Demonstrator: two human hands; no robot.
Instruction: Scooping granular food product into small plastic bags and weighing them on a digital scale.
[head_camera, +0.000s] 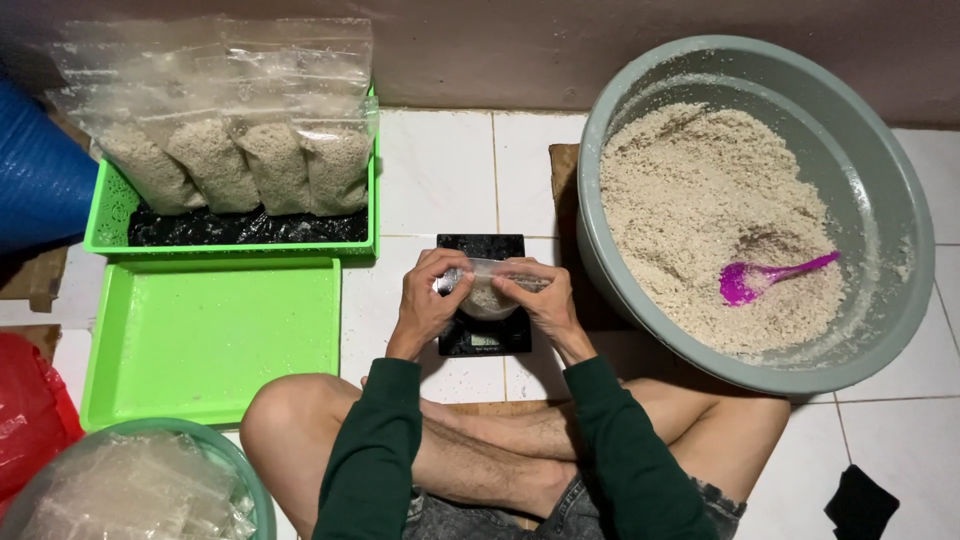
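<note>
A small clear plastic bag (487, 293) partly filled with pale grain rests above a black digital kitchen scale (484, 340) on the white tiled floor. My left hand (428, 291) pinches the bag's top at its left end. My right hand (532, 296) pinches the top at the right end. Both hands hold the bag's mouth stretched between them. To the right stands a large grey-green basin (880, 190) heaped with the same pale grain, and a purple plastic spoon (765, 277) lies on that heap.
A green tray (105, 215) at the back left holds several filled clear bags (240, 150) upright. A second green tray (210, 335) lies in front of it. A bowl of clear bags (135, 490) sits at lower left, beside a red bag (28, 415). A black cloth (860, 503) lies at lower right.
</note>
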